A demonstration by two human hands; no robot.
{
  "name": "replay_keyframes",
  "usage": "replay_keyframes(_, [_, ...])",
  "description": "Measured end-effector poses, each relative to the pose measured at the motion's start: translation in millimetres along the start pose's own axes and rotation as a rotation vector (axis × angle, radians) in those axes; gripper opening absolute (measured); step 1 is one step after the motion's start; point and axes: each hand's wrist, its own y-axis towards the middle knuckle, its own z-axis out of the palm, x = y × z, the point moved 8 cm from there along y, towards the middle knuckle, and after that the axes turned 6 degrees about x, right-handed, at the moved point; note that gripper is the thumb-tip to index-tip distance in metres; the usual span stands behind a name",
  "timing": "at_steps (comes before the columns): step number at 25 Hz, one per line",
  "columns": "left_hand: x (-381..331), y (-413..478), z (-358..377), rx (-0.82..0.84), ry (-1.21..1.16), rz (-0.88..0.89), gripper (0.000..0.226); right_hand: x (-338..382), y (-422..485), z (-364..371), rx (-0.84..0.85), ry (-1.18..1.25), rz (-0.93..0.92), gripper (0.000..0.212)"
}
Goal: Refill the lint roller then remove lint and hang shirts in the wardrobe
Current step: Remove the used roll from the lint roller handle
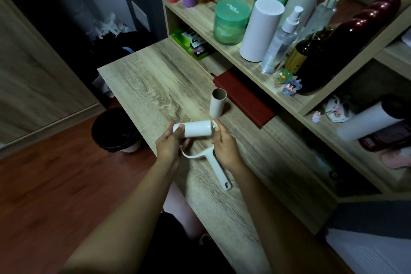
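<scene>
Left hand (169, 147), right hand (224, 148) — roll (196, 131) between

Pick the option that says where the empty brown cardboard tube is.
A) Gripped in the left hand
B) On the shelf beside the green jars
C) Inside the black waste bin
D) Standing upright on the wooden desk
D: the empty brown cardboard tube stands upright on the wooden desk, just beyond the hands. The left hand grips the white lint roll and the right hand pinches at its end.
</scene>
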Motion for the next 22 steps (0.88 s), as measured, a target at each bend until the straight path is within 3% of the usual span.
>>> replay_keyframes(7, [2.8, -1.2, -4.0, -0.037, -0.089, -0.015, 0.049, -25.9, 3.0, -17.7, 0.017, -0.276, 0.124, 0.023])
replay_keyframes(15, [0.3, -6.3, 3.6, 0.001, -0.097, -0.006, 0.050, -28.4, 7.6, -28.3, -0.010, -0.556, 0.169, 0.029])
replay_keyframes(17, [1.5, -4.4, 3.2, 0.003, -0.095, -0.014, 0.049, -13.7, 3.8, -35.7, -0.104, -0.639, 0.091, 0.030])
replay_keyframes(19, [3.5, -2.3, 2.8, 0.010, -0.117, -0.044, 0.049, 12.5, -1.3, -42.6, -0.230, -0.481, -0.105, 0.028])
replay_keyframes(22, [1.9, -1.5, 4.6, 0.043, -0.104, -0.035, 0.049, 28.3, 4.3, -27.3, -0.045, -0.146, -0.168, 0.040])
